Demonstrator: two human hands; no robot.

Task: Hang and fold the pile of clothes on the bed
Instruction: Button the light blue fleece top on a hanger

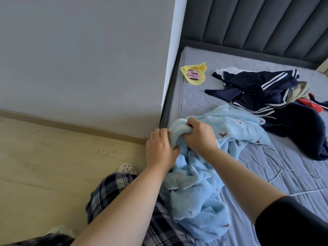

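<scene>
A fluffy light-blue garment [198,189] with small brown marks hangs over the bed's near edge, between my arms. My left hand [160,148] grips a bunched part of it at the mattress corner. Just to the right, my right hand [200,134] clenches the same bunch from above. Behind them lies a pile of dark navy clothes [262,89] with white stripes, with beige and red pieces showing at its right side. A thin white wire hanger [276,167] lies flat on the mattress [200,96] to the right of the blue garment.
A yellow cloth [197,77] with a pink phone [193,74] on it lies near the bed's far left corner. A grey padded headboard [257,23] stands behind. A white wall [79,59] and pale wooden floor [44,166] are at left. My plaid trousers [113,190] stand beside the bed.
</scene>
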